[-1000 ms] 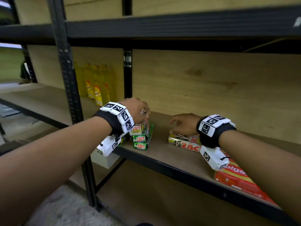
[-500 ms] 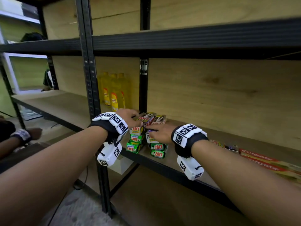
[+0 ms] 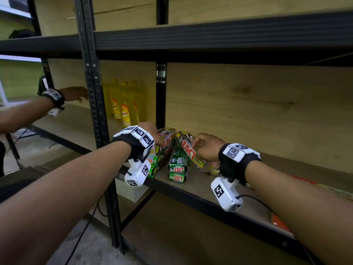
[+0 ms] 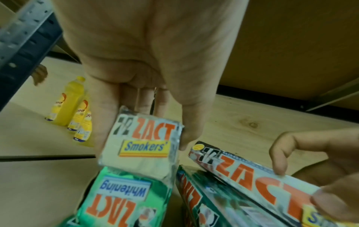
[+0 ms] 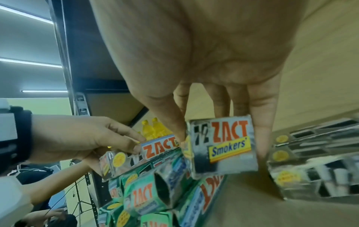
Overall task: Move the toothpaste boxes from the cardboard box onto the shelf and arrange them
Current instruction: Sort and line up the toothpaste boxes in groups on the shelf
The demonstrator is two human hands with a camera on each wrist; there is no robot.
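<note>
Two stacks of ZACT toothpaste boxes stand on the wooden shelf (image 3: 238,203) by the black post. My left hand (image 3: 152,131) grips the silver box (image 3: 166,139) on top of the left stack; in the left wrist view my fingers (image 4: 104,122) and thumb clamp its end (image 4: 143,147) above a green Whitening box (image 4: 120,199). My right hand (image 3: 202,148) pinches a second silver ZACT box (image 3: 188,149), which lies tilted across the green stack (image 3: 176,170). The right wrist view shows that box's end (image 5: 223,147) between my thumb and fingers.
Yellow bottles (image 3: 124,106) stand at the back of the neighbouring bay, left of the post (image 3: 161,104). Loose silver boxes (image 5: 314,165) lie right of my right hand, and red boxes (image 3: 278,223) further right. Another person's hand (image 3: 74,93) reaches onto the left shelf.
My right hand went left from the loose boxes to the second stack and now holds a silver box tilted on it. The left hand stayed on its stack. Another person's arm came in.
</note>
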